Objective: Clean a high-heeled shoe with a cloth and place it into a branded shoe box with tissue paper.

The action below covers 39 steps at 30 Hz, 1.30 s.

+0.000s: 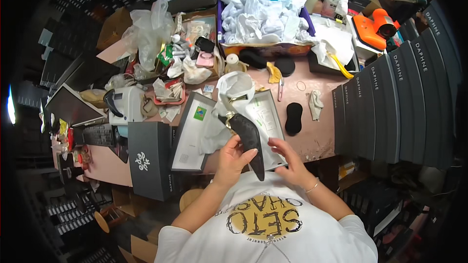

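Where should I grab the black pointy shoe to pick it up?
Probably around the wide middle of the shoe, from its left side, like the left hand does now. The toe tapers to a thin point, so fingers would likely slip there.

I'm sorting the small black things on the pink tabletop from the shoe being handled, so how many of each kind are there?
Black pointed shoe, held by the left hand, with the right hand beside it: 1
Black oval pads lying on the pink table: 3, at and
Total: 4
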Available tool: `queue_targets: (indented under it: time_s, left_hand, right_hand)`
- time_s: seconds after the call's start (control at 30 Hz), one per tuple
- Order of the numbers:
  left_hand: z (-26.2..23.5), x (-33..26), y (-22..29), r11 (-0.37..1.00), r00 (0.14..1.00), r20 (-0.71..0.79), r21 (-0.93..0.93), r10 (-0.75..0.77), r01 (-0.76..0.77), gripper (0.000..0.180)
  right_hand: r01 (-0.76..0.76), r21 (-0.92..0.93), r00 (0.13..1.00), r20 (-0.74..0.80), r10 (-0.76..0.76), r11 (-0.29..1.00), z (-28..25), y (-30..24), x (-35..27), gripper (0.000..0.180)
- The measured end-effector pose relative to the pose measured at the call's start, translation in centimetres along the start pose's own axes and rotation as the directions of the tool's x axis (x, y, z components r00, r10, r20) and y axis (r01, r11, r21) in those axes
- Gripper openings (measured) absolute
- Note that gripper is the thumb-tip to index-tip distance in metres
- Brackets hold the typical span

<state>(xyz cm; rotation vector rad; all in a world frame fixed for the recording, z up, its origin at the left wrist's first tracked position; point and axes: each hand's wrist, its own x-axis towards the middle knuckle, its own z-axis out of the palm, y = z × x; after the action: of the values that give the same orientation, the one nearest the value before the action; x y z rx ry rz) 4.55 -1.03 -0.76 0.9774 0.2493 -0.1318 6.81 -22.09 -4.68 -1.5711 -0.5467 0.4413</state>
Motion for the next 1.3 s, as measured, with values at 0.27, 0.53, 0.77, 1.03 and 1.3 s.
queue_targets:
  time_s: [0.27, 0.53, 0.77, 1.03, 1.3]
  left_hand:
    - [0.3, -2.2, -2.4, 0.995, 0.999, 0.008, 0.092, -0.042, 0.042, 0.040]
    - [1.9, -2.1, -4.2, 0.948, 0.981, -0.139, 0.307, 0.135, -0.087, 0.043]
    - [3.6, -2.8, -4.1, 0.966, 0.966, -0.244, 0.259, 0.084, -0.019, 0.034]
    - [3.4, -3.5, -5.0, 0.936, 0.969, -0.211, 0.348, 0.132, -0.051, 0.033]
    - [2.7, -3.9, -4.7, 0.957, 0.966, -0.197, 0.266, 0.168, -0.112, 0.031]
  right_hand:
    - [-0.095, 0.166, 0.985, 0.155, 0.069, 0.981, -1.0, -2.2, 4.3, 0.068]
    - [-0.306, -0.075, 0.810, -0.544, 0.218, 0.949, -11.5, 10.3, 4.3, 0.013]
    - [-0.544, -0.197, 0.566, -0.804, 0.183, 0.816, -24.9, 22.6, 4.2, 0.026]
    - [-0.540, -0.198, 0.654, -0.711, 0.259, 0.818, -23.2, 22.1, 8.7, 0.024]
    - [-0.107, 0.640, 0.918, -0.230, 0.322, 0.761, -15.7, 6.1, 6.6, 0.013]
